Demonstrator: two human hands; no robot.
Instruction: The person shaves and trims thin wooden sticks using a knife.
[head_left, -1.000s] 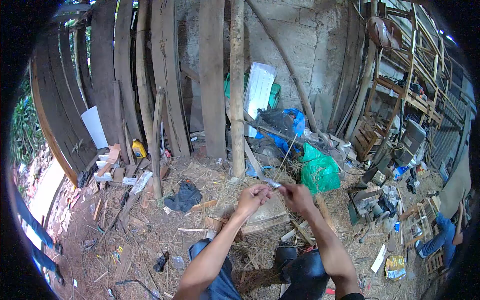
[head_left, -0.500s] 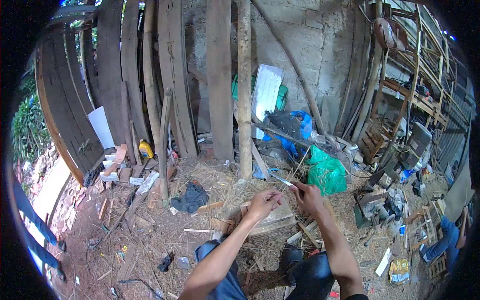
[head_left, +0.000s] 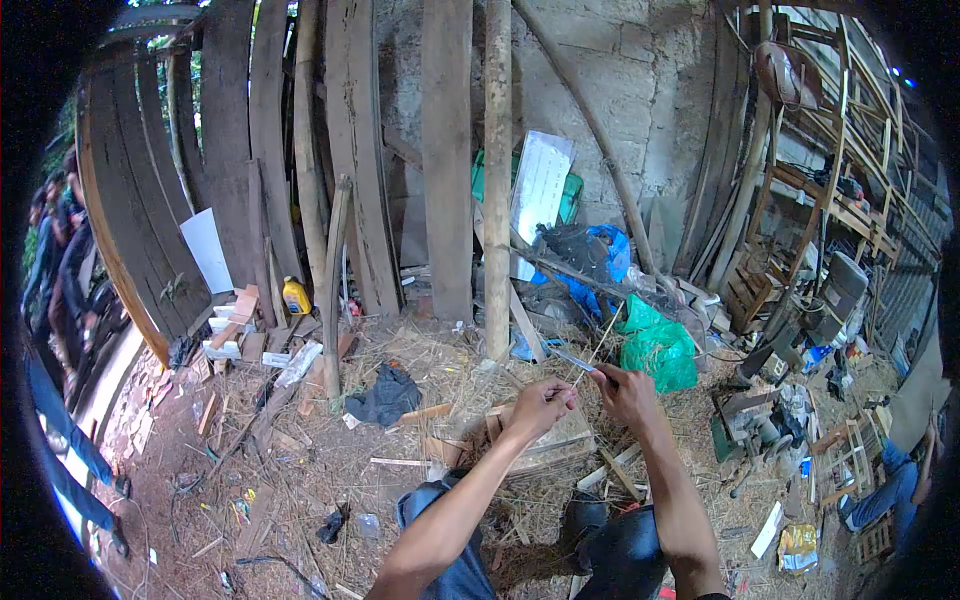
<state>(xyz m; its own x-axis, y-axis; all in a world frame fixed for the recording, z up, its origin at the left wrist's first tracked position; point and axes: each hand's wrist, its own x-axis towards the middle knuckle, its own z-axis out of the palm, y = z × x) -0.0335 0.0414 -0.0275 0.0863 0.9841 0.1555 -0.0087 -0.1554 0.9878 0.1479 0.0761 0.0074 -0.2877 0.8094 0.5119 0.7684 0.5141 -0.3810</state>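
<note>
My right hand (head_left: 628,397) is closed around a knife, whose pale blade (head_left: 570,358) points up and to the left. A thin stick (head_left: 603,340) slants upward from the pinched fingers of my left hand (head_left: 543,407), passing close to the blade. Whether blade and stick touch I cannot tell. Both hands are close together, above a wooden block (head_left: 560,448) on the straw-littered ground between my knees. The knife's handle is hidden inside my right hand.
Ahead are a green plastic bag (head_left: 660,350), a wooden post (head_left: 497,180) and a dark cloth (head_left: 385,397). A yellow bottle (head_left: 296,297) stands by the planks. Other people's legs show at the left (head_left: 75,430) and right (head_left: 885,485) edges.
The knife blade has shifted slightly right, and the stick now shows clearly between my hands. My left hand has moved a little right. More people have appeared at the far left.
</note>
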